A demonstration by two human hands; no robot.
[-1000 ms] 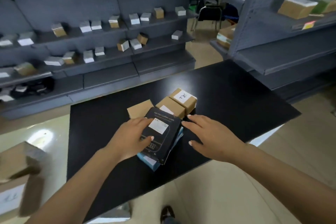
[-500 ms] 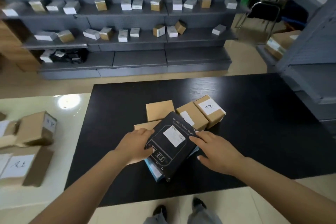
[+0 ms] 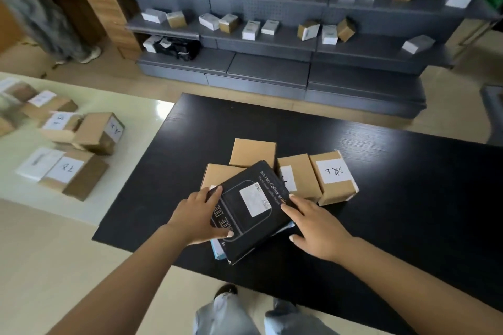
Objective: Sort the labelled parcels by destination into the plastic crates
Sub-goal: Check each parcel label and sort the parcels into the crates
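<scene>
The black box lies on top of a blue box — only a blue edge peeks out. The label on it is too small to read. The left hand holds the black box's left side, thumb on top. The right hand rests flat on its right edge, fingers straight. Brown boxes sit just behind on the black tabletop — one is partly covered.

Head view looks steeply down, close over black table.
</scene>
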